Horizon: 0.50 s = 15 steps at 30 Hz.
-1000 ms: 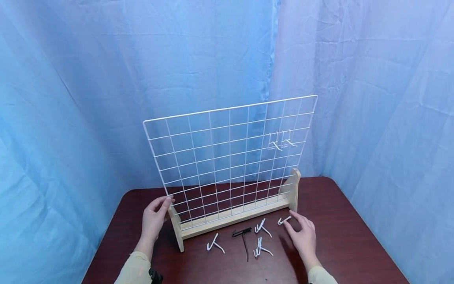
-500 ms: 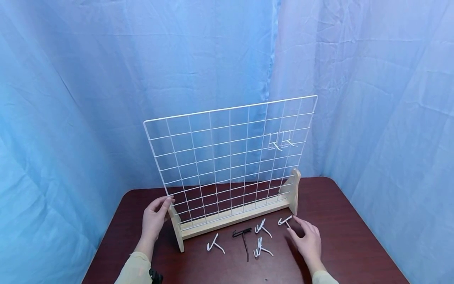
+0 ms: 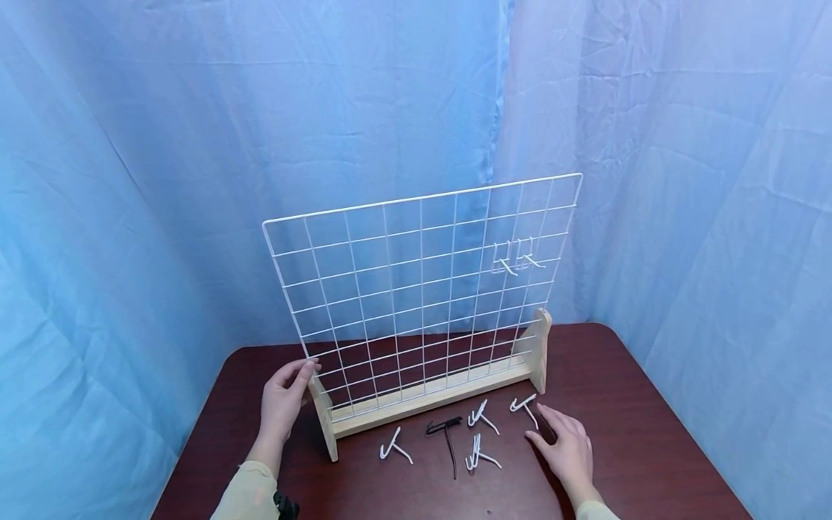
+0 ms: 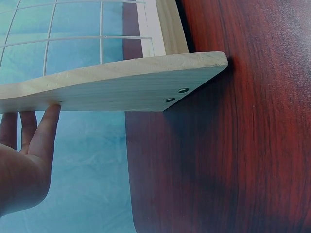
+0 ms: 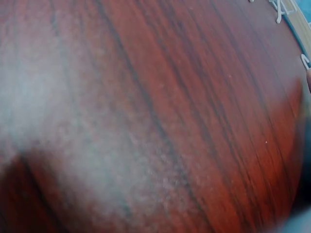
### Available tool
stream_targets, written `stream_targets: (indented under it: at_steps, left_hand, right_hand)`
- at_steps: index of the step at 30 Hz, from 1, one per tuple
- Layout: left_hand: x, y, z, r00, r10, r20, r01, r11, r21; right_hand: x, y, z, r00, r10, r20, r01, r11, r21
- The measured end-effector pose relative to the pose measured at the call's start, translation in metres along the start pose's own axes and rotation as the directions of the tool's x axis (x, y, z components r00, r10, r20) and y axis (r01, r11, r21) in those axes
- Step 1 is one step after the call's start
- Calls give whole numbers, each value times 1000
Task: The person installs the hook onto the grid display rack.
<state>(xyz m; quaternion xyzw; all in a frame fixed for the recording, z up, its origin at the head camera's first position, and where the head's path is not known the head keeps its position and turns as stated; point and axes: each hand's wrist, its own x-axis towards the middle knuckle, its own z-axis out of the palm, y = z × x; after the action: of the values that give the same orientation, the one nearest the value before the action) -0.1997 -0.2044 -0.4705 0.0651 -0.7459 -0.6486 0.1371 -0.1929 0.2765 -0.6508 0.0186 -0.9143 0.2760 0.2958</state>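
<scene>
Gripping stand [image 3: 429, 396] at L end w/ L hand [image 3: 284, 401]; holding R hand [image 3: 568, 449] relaxed, unclenched, just beside white hook [image 3: 523, 402] lying on table [image 3: 624, 433] nr stand's R end, R of blk hook [image 3: 445, 425].

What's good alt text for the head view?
Left hand holds the stand of a wire grid; right hand is beside a white hook. Four more hooks, one black, lie on the table; two hang on the grid.
</scene>
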Motion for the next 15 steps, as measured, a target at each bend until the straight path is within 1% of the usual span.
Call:
stream_targets:
  at_steps: [5,8,12,15]
  left_hand:
    - [-1,1,-1,1000,8,2,-8,1000,20]
    - [0,-2,-1,1000,8,2,-8,1000,25]
    - [9,-18,-2,1000,-7,1,7,1000,2]
    - [14,-31,-2,1000,-6,-8,6,1000,1]
  right_hand:
    - [1,-1,0,1000,13,16,-13,999,-30]
    - [2,-3,0,1000,18,24,-17,999,-52]
    - [2,-3,1,1000,7,20,-6,998,-67]
    - [2,-1,4,1000,-19,7,19,998,-65]
